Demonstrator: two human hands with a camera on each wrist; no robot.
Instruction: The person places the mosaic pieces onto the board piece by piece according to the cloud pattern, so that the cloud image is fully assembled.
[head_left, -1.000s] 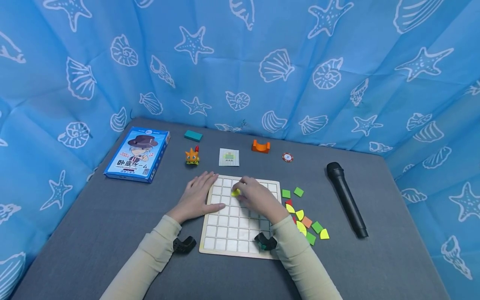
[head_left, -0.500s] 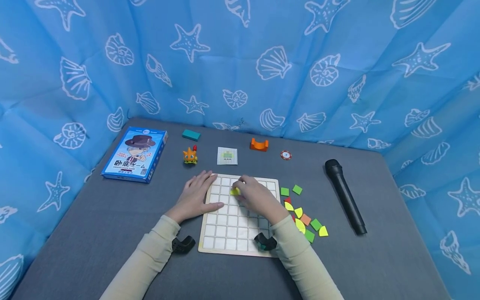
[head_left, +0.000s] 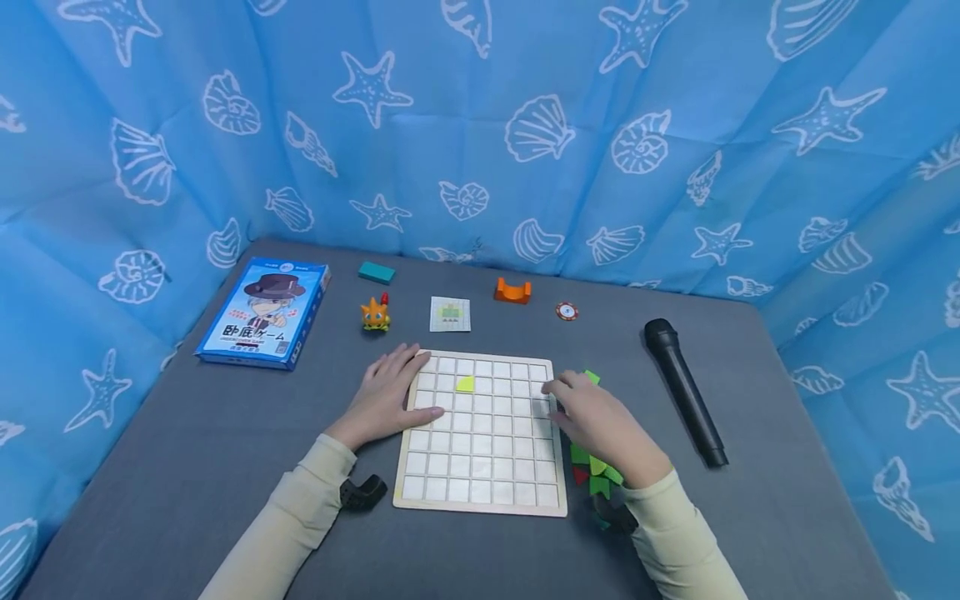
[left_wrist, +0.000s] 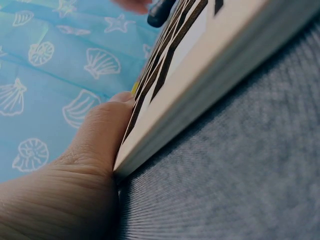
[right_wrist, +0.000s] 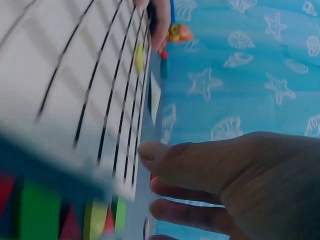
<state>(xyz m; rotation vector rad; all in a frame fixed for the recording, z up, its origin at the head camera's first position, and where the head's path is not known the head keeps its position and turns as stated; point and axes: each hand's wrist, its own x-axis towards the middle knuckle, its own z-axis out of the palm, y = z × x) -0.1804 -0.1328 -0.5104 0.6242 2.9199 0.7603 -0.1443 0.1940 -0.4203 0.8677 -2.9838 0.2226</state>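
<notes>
A wooden grid board (head_left: 480, 505) with white squares lies on the grey table. My left hand (head_left: 384, 400) rests along its left edge, fingers spread and thumb on the squares; the left wrist view shows the thumb (left_wrist: 102, 125) against the board's rim. One yellow quarter-round tile (head_left: 465, 384) sits in a square near the board's top left. My right hand (head_left: 600, 421) is over the board's right edge, fingers loosely bent with nothing between them. Beneath and beside it lie several loose coloured tiles (head_left: 598, 486), partly hidden by the hand and wrist.
Behind the board are a printed card (head_left: 450, 314), an orange spiky toy figure (head_left: 375, 315), a teal block (head_left: 377, 272), an orange curved block (head_left: 513, 291) and a poker chip (head_left: 567, 311). A blue game box (head_left: 264, 312) lies left, a black microphone (head_left: 686, 392) right.
My right hand has let go of the yellow tile, leaving it on the board, and has moved right towards the loose tiles. The left hand has kept its place on the board.
</notes>
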